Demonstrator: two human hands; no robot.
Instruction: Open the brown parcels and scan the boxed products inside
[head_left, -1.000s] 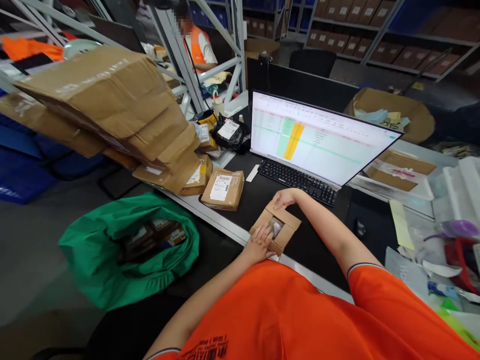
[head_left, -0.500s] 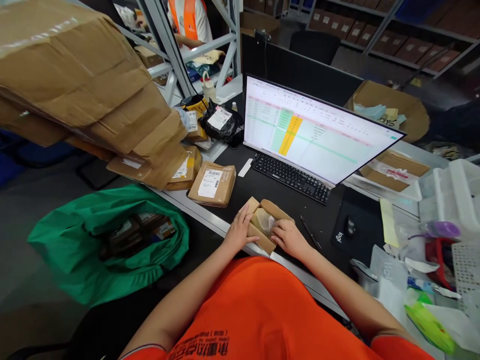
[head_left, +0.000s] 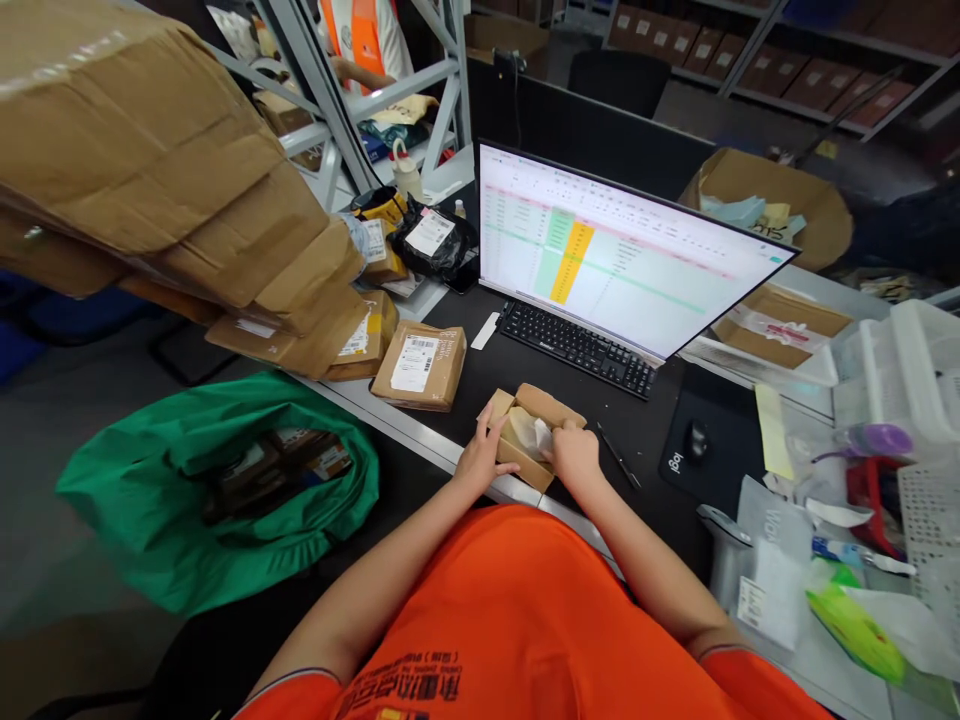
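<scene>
A small open cardboard box [head_left: 534, 474] sits at the near edge of the black desk, its flap raised on the far side. My left hand [head_left: 480, 462] grips the box's left end, thumb along the near side and fingers over the far corner. Inside lies crumpled tan paper [head_left: 522, 428] with a piece of whitish wrapping [head_left: 543, 436]. My right hand [head_left: 576, 456] reaches over the right end, fingers curled against that wrapping; its fingertips are partly hidden in the box. A black pen [head_left: 619, 458] lies just right of this hand.
A labelled parcel [head_left: 420, 366] rests left of the box, below a leaning stack of cartons [head_left: 187, 170]. Behind are a keyboard [head_left: 577, 348] and monitor [head_left: 600, 240]. A green sack [head_left: 105, 480] holds parcels at left; a mouse [head_left: 697, 440] lies right. Someone in an orange vest is beyond the frame.
My right hand has turned and curled its fingers more tightly at the whitish wrapping, which stands up more beside them. My left hand stays on the box. The view has shifted slightly.
</scene>
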